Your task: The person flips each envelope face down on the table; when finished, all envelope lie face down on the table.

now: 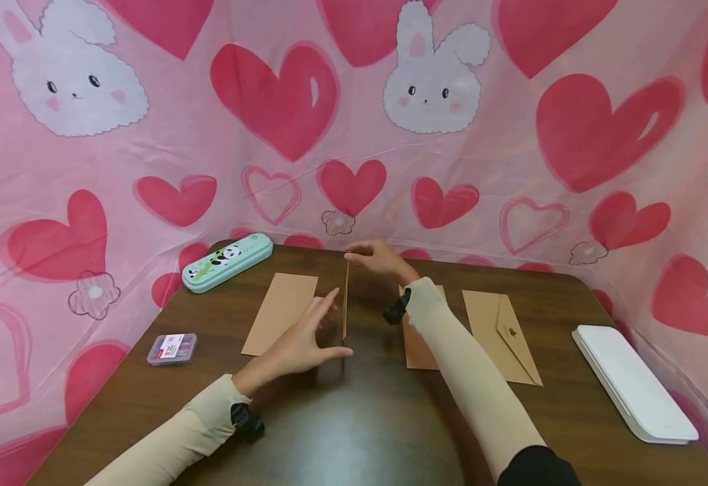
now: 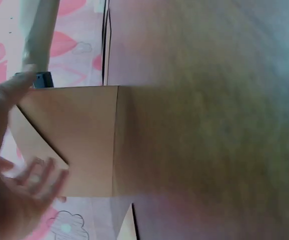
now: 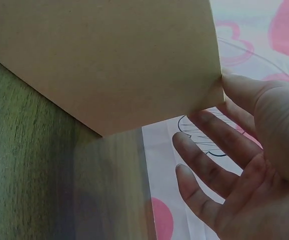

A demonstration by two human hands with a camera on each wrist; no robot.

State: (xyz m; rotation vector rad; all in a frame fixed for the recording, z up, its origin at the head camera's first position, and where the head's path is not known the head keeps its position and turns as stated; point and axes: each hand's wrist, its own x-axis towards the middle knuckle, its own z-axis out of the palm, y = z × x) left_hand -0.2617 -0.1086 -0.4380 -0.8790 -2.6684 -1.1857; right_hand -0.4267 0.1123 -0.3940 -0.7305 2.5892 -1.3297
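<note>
A brown kraft envelope (image 2: 92,135) stands on its long edge on the table, seen edge-on in the head view. Its pointed flap faces my left hand (image 1: 305,343). That hand is beside the envelope with fingers spread and thumb extended near the closer end; whether it touches is unclear. At the far upper corner, my right hand (image 1: 384,260) pinches the envelope between thumb and index finger, while the other fingers are loosely bent. Left of it lies a flat brown envelope (image 1: 281,314). To the right are another (image 1: 417,341), partly behind my right sleeve, and one with its flap up (image 1: 502,337).
A mint panda pencil case (image 1: 228,262) lies at the table's back left, with a small clear purple box (image 1: 172,349) nearer. A white case (image 1: 633,381) sits along the right side. Behind the wooden table (image 1: 354,432) hangs a pink heart-patterned cloth (image 1: 354,121).
</note>
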